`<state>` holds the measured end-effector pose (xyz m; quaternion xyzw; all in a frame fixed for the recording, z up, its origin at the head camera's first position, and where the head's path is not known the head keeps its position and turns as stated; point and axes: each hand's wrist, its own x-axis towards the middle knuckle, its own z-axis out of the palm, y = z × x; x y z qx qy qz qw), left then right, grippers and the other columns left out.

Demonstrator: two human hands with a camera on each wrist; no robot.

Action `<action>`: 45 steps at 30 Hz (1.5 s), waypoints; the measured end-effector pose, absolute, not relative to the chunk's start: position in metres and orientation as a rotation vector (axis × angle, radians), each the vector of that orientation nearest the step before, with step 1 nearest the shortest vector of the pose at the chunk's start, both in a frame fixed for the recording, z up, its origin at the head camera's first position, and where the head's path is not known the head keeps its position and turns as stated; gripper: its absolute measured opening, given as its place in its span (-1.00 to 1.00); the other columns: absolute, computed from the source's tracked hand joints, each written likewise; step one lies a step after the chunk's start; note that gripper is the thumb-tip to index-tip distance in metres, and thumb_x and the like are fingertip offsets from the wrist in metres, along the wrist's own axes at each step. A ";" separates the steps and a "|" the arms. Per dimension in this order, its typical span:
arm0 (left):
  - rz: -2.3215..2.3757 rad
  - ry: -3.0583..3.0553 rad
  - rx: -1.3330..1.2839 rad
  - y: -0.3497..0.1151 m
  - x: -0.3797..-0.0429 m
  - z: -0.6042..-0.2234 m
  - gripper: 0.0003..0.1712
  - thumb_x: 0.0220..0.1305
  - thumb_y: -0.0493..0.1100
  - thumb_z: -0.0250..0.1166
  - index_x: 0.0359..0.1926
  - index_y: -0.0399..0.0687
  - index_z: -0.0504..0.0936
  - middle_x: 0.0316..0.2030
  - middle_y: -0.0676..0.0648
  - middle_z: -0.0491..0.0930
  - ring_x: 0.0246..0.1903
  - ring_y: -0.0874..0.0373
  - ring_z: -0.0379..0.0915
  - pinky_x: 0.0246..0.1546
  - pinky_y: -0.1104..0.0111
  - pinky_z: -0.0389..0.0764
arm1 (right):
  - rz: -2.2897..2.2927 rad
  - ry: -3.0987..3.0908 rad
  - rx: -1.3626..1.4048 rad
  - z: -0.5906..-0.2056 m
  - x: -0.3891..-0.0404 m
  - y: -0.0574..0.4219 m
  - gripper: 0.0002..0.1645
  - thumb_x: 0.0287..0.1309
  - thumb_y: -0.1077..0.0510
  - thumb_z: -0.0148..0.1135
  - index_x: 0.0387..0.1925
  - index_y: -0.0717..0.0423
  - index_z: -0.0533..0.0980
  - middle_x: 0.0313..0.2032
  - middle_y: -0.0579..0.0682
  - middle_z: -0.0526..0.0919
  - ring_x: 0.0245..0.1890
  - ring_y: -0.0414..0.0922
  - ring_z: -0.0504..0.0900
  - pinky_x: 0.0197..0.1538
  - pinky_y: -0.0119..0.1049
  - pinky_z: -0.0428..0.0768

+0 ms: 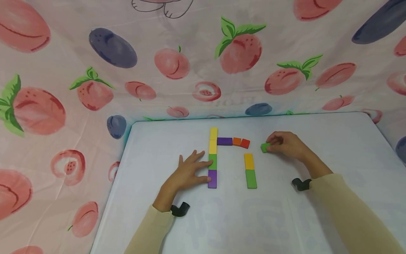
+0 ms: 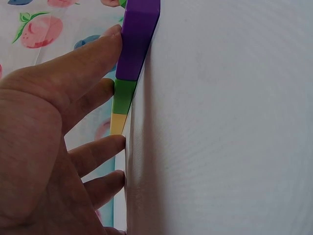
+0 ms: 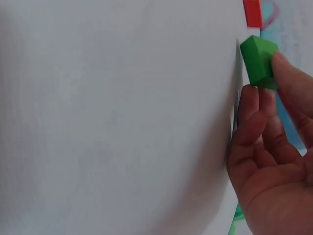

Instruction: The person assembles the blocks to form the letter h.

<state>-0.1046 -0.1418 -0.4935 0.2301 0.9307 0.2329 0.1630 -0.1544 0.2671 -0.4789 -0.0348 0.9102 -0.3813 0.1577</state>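
My right hand (image 1: 287, 144) pinches a small green block (image 1: 265, 147) between thumb and fingers, right of the red block (image 1: 245, 143). My left hand (image 1: 188, 172) is spread, its thumb at the purple block (image 1: 212, 179) and its index fingertip at the green block (image 1: 213, 162) of an upright column. Above these in the column lie two yellow blocks (image 1: 213, 146). From the column's upper part a row runs right: a dark purple block (image 1: 225, 141), an orange block (image 1: 237, 141) and the slightly turned red block. The left wrist view shows the thumb (image 2: 93, 63) against the purple block's side.
A separate pair, a yellow-orange block (image 1: 249, 161) above a green block (image 1: 251, 179), lies right of the column. All rest on a white tabletop (image 1: 234, 218). A fruit-print cloth (image 1: 152, 31) hangs behind and at the left. Black wrist pieces (image 1: 180, 209) sit at both cuffs.
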 end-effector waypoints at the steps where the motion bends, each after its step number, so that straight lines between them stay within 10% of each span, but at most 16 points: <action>1: 0.665 2.656 0.657 -0.142 -0.104 -0.493 -0.27 0.21 0.33 0.39 0.40 0.44 0.49 0.59 0.02 0.15 0.64 -0.06 -0.22 0.48 -0.38 -0.39 | -1.106 2.601 -0.091 -0.479 -0.154 0.265 -0.68 0.26 0.04 0.42 -0.01 0.05 0.63 -0.09 0.07 0.71 -0.04 0.02 0.59 0.02 -0.26 0.56; 45: 0.699 2.645 0.683 -0.143 -0.104 -0.490 -0.30 0.23 0.28 0.40 0.38 0.38 0.52 0.58 -0.03 0.17 0.63 -0.12 -0.20 0.45 -0.42 -0.38 | -1.177 2.608 -0.100 -0.486 -0.153 0.216 -0.66 0.15 -0.12 0.49 -0.17 0.00 0.69 -0.28 -0.02 0.74 -0.14 -0.03 0.57 -0.08 -0.24 0.50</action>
